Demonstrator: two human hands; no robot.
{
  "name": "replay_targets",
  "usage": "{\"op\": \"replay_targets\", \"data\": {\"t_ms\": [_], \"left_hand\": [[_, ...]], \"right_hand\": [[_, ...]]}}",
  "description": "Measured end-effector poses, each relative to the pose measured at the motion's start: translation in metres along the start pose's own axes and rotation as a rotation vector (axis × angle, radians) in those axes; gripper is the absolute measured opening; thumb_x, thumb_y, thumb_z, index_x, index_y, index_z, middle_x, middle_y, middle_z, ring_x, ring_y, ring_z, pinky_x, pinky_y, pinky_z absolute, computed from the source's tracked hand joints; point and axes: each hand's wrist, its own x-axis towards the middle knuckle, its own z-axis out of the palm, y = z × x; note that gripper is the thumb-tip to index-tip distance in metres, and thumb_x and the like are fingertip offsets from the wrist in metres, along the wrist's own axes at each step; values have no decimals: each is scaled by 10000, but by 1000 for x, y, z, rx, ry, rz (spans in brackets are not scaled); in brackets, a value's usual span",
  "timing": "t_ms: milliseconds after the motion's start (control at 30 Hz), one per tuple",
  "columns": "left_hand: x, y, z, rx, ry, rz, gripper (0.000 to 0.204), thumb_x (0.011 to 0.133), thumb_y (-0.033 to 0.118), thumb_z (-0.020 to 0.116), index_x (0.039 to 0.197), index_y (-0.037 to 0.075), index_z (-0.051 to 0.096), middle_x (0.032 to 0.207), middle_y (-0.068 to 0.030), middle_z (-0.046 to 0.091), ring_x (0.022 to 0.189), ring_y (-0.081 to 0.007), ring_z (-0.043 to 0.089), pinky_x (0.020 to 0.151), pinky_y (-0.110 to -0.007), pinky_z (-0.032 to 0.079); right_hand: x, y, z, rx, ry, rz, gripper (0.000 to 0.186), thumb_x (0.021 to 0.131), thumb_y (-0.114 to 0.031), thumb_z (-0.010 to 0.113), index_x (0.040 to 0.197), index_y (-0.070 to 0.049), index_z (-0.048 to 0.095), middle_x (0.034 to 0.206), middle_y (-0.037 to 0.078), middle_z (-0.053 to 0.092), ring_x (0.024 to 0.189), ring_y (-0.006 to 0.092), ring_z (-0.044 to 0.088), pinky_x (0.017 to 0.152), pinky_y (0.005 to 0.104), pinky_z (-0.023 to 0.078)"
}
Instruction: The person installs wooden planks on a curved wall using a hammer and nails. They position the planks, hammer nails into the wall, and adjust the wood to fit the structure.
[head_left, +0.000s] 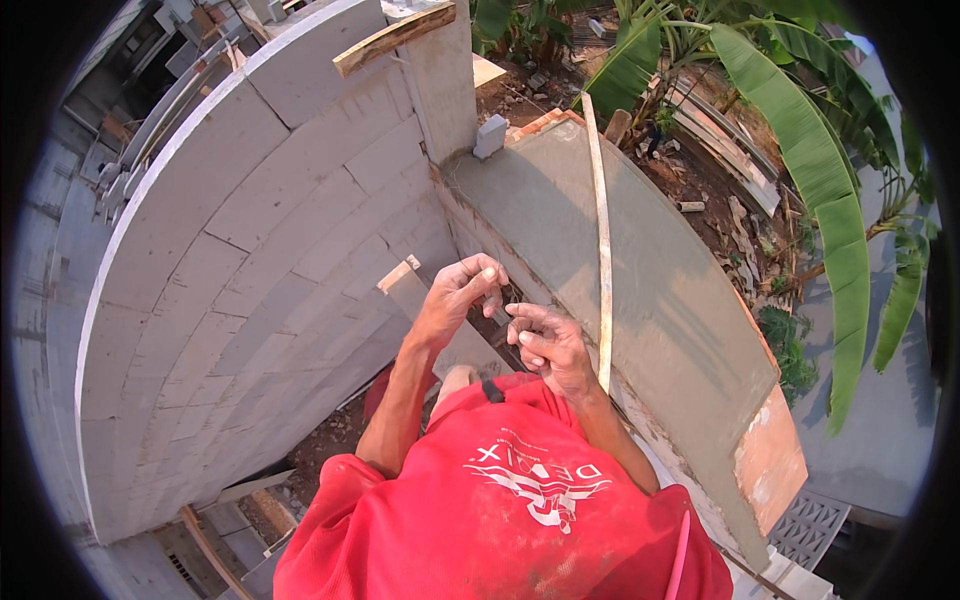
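Both my hands are raised in front of my red shirt (pixel 500 470), close together with a small gap between them. My left hand (pixel 465 288) has its fingers curled, thumb against the forefinger in a pinch. Facing it, my right hand (pixel 552 348) has bent fingers drawn toward the thumb. Whatever either pinch holds is too small or hidden to make out. To the right of my hands, a long thin wooden strip (pixel 600 230) lies across a grey, freshly plastered wall face (pixel 670 270). A board with a pale end (pixel 402 275) stands just left of my left hand.
A tall wall of light grey blocks (pixel 270 240) rises on my left, with a short wooden piece (pixel 395 38) at its top. A small grey block (pixel 490 137) rests at the plastered surface's far corner. Banana leaves (pixel 810 150) overhang the right; planks (pixel 725 150) lie beyond.
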Motion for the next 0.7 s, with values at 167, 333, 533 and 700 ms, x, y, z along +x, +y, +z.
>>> {"op": "replay_targets", "data": {"t_ms": [167,333,533,700], "left_hand": [[12,2,3,39,-20,114,223,1077,240,564,960,54,602,748,30,546,659,-69,532,606,-237,425],[12,4,10,92,-52,29,223,1069,251,565,975,56,617,727,46,546,560,-36,473,512,-215,362],[11,-8,28,78,0,-96,205,1063,239,574,963,67,624,642,77,494,504,-7,390,452,-204,288],[5,-15,31,-77,146,-114,265,1058,228,581,837,84,605,633,88,456,508,-9,346,449,-217,263]], "right_hand": [[-1,-1,-2,78,4,27,391,938,-3,640,1328,-8,610,987,79,639,612,50,447,530,192,357],[-1,-10,-1,-27,11,44,338,941,-8,642,1279,-9,626,984,74,632,616,59,460,535,193,365],[4,-17,9,-745,121,-266,149,941,-63,680,1075,-19,731,968,37,647,684,81,545,590,242,425],[1,-23,12,-950,-71,-416,91,906,-48,690,980,-23,737,957,69,648,819,159,617,703,284,486]]}}
